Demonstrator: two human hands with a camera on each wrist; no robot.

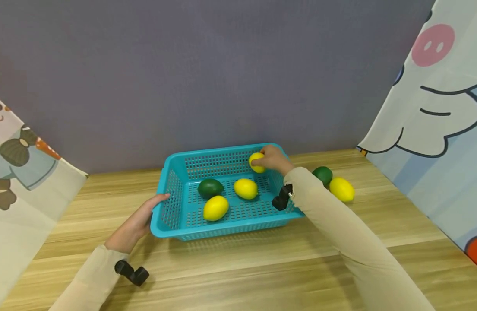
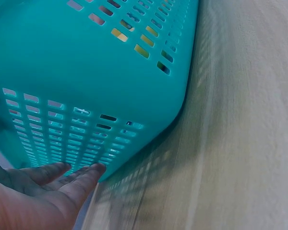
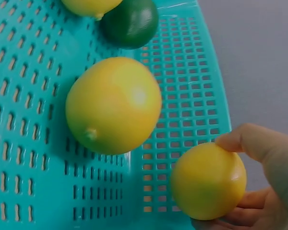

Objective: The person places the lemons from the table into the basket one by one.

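Observation:
A turquoise perforated plastic basket stands on the wooden table. My right hand grips a lemon inside its back right corner; in the right wrist view the thumb and fingers pinch that lemon. Two more lemons lie on the basket floor, beside a dark green fruit, perhaps an avocado or lime. My left hand holds the basket's left side, thumb over the rim. In the left wrist view the fingers lie against the outer wall.
Right of the basket, partly behind my right sleeve, another dark green fruit and a lemon sit on the table. A grey panel rises behind the basket. Printed cartoon panels flank the table.

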